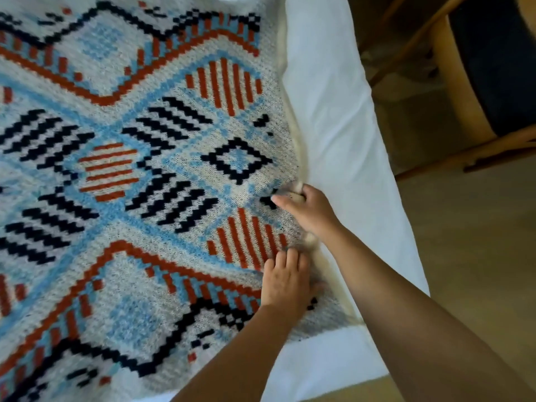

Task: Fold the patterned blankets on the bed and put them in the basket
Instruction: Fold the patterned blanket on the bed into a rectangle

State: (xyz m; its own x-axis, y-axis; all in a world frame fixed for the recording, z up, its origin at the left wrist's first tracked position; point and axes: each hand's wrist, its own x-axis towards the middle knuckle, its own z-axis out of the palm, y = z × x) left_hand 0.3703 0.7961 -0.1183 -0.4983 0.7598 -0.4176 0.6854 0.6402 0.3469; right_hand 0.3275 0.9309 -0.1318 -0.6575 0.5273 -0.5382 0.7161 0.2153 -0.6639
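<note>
A patterned blanket (139, 175), knitted in cream, light blue, rust red and navy, lies spread flat over the bed. My right hand (307, 208) pinches the blanket's right edge, with the thumb on top and the fingers curled round the fabric. My left hand (285, 278) lies a little nearer to me on the same edge, knuckles up; its fingers curl into the fabric by the border. Both forearms reach in from the lower right. No basket is in view.
A white sheet (333, 111) covers the bed and shows along the right and near sides of the blanket. Beyond the bed's right edge are a tan floor (470, 256) and a wooden chair (464, 82) with a dark seat.
</note>
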